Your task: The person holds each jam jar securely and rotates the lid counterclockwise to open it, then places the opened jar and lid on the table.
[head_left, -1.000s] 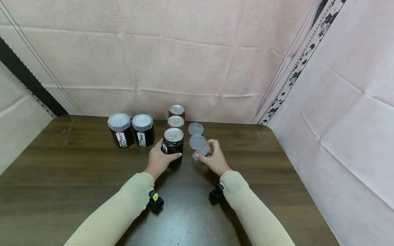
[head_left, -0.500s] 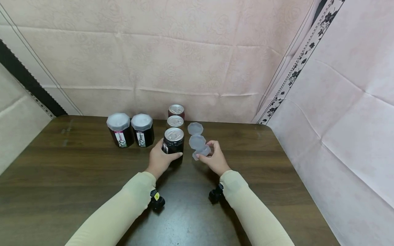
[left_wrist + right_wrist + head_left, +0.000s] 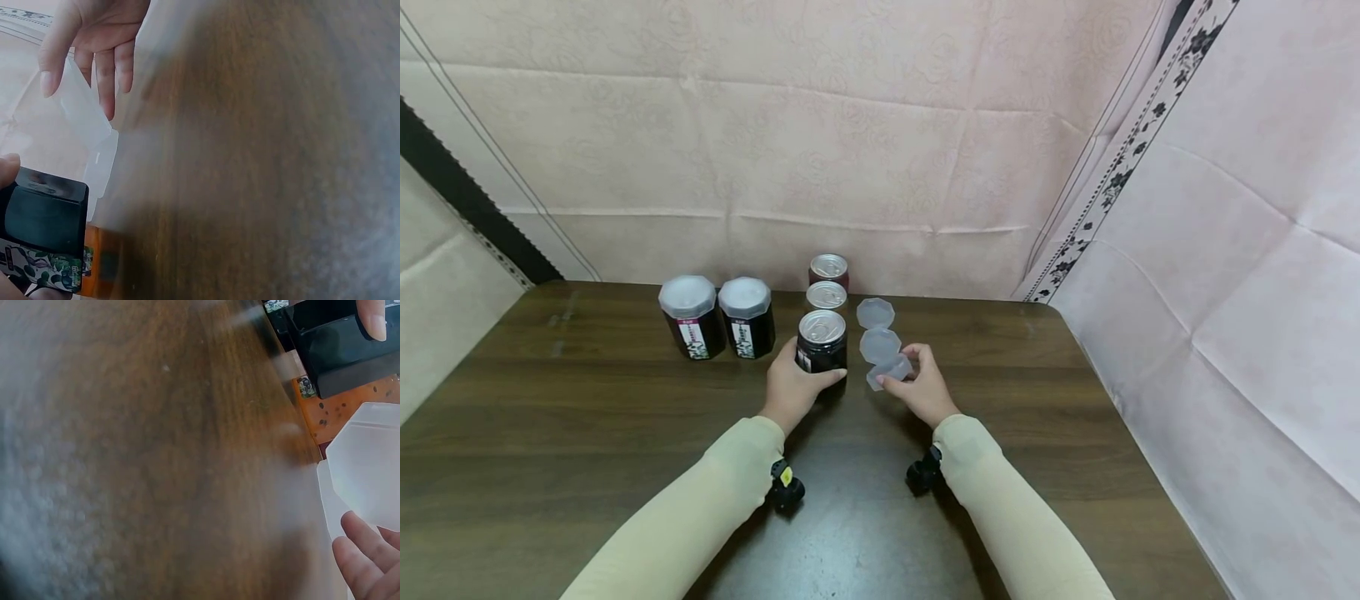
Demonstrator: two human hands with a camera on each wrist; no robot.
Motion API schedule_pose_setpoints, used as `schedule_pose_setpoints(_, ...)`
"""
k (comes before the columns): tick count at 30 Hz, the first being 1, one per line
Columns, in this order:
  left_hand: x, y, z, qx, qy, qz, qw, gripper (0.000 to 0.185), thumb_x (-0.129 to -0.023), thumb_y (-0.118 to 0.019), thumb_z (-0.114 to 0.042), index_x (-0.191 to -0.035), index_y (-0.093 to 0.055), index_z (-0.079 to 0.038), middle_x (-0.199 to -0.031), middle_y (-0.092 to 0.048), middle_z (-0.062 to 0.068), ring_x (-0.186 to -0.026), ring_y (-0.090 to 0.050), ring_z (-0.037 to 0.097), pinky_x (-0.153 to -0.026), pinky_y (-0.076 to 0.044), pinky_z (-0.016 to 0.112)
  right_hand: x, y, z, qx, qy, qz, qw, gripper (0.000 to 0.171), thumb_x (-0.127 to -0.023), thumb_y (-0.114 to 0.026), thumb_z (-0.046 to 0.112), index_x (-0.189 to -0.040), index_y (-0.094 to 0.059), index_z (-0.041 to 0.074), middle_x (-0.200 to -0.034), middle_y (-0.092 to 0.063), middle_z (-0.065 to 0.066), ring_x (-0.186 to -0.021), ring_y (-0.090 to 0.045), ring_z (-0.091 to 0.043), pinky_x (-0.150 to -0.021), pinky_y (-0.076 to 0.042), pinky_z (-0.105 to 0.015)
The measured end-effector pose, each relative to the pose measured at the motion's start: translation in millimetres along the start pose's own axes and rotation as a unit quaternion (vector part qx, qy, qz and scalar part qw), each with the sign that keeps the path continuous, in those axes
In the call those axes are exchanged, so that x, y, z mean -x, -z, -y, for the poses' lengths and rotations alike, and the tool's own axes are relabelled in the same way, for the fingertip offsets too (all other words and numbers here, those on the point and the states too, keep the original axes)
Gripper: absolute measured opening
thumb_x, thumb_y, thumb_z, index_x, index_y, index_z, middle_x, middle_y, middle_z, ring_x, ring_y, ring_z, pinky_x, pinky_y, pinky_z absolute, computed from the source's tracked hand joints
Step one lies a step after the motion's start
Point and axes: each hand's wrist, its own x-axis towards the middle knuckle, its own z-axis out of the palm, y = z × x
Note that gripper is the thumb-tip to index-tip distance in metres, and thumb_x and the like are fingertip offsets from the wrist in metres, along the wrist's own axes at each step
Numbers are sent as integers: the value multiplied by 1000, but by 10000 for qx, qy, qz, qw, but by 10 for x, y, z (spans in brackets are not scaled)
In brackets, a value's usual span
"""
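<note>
In the head view my left hand [image 3: 792, 387] grips a dark jar [image 3: 822, 354] with a silver pull-tab top, thumb across its near side. The same jar [image 3: 47, 209] shows its printed label in the left wrist view. To its right, my right hand [image 3: 928, 392] pinches the nearest translucent octagonal plastic lid [image 3: 886, 374] between thumb and fingers. That lid [image 3: 369, 465] is tilted in the right wrist view, beside the jar. Two similar lids, a middle lid [image 3: 880, 344] and a far lid [image 3: 876, 313], lie behind it in a line.
Behind the gripped jar stand two more pull-tab jars, a middle one [image 3: 826, 295] and a far reddish one [image 3: 829, 268]. To the left are two dark jars with whitish lids, an outer jar [image 3: 694, 327] and an inner jar [image 3: 747, 325]. A cloth wall [image 3: 880, 167] borders the wooden table [image 3: 625, 483].
</note>
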Motion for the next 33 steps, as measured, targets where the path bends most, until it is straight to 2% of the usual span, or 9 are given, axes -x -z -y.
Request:
schedule_pose_setpoints(9,-9,-18,-14,-58,115,-124,9998,84,-72,-85,-25,-140,-40,-3,-135,-50,17,-125,-48,32,-108,-36,48,-3,-8,-6,-50,-75,73,9999,55,-84,-75,18,-124,-37,9,-133,-42,-12,-118,-53,-31,-97,-46,-43)
schedule_pose_setpoints(18,-17,-47,-11,-205,183,-236,9993,89,-71,-86,-27,-141,-37,-1,-137,-47,19,-127,-46,33,-109,-35,49,173,29,338,-119,-92,252,9996,55,-86,-71,10,-126,-36,-3,-133,-42,-22,-119,-50,-35,-102,-41,-47)
schedule_pose_setpoints(21,-17,-60,-10,-139,170,-280,9994,90,-71,-87,-26,-139,-35,0,-136,-46,20,-126,-45,34,-108,-36,49,187,34,369,-128,-140,300,9994,56,-86,-70,9,-128,-35,-4,-133,-42,-23,-118,-50,-35,-101,-42,-46)
schedule_pose_setpoints(25,-21,-71,-5,-53,120,-370,9992,88,-70,-87,-25,-137,-35,0,-133,-46,19,-125,-45,33,-108,-36,49,136,25,277,-164,-149,308,9993,56,-86,-70,10,-128,-35,-4,-133,-42,-23,-116,-50,-35,-99,-44,-46)
schedule_pose_setpoints(30,-27,-82,-2,-41,98,-446,9989,86,-69,-88,-24,-135,-37,0,-131,-46,19,-124,-45,33,-108,-36,48,12,-7,46,-115,-143,199,9996,58,-84,-74,14,-127,-37,2,-132,-44,-18,-115,-51,-32,-100,-43,-46)
schedule_pose_setpoints(33,-25,-84,-8,-20,105,-464,9989,86,-69,-88,-23,-134,-37,0,-130,-46,19,-124,-45,33,-108,-36,48,-18,-19,0,-28,-96,150,9998,56,-84,-75,16,-125,-38,4,-129,-46,-15,-113,-52,-29,-99,-44,-44)
